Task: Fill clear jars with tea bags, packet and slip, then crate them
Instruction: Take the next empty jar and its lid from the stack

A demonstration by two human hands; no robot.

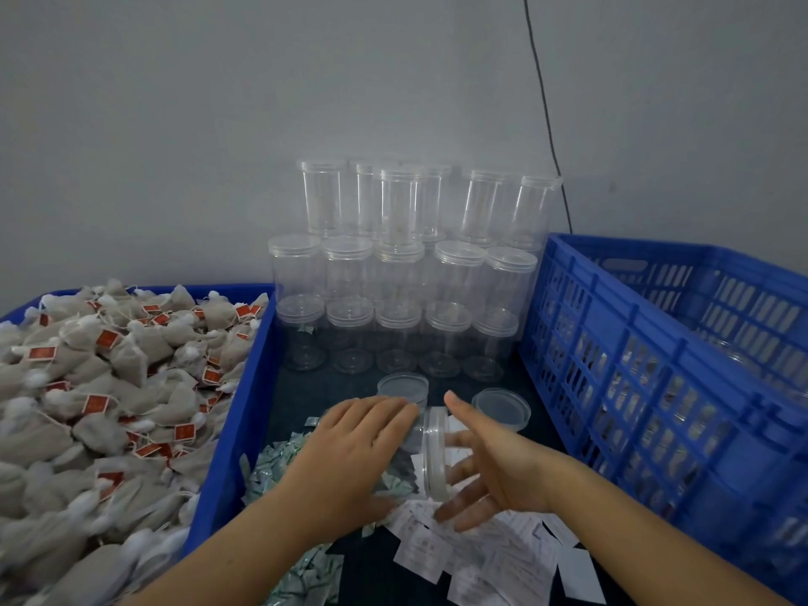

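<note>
Clear jar (pixel 419 448) lay on its side over the dark work surface (pixel 376 557), between the two hands. Long axis ran left-right, lidded end (pixel 436 457) pointing toward the right hand. Body was mostly hidden under the left hand (pixel 350 448), whose fingers curled over the top of the barrel, thumb low near the paper slips (pixel 463 548); that hand held it. Right hand (pixel 489 470) was spread, fingers straight, palm facing the lid and just beside it; motion blur meant I couldn't tell whether the fingertips touched the rim. Jar contents weren't readable; it looked empty or nearly so.

Judgement: the lid still had to come off, and the right hand was the one placed for it, since the lid faced it squarely along the jar's axis.

Around it: small green-white packets (pixel 280 470) heaped under the left forearm, two loose lids (pixel 402 387) (pixel 502 408) just beyond the hands. Stacked empty lidded jars (pixel 393 273) against the wall. Blue tray of tea bags (pixel 100 387) to the left, blue slotted crate (pixel 656 365) to the right, nearer the right hand.
</note>
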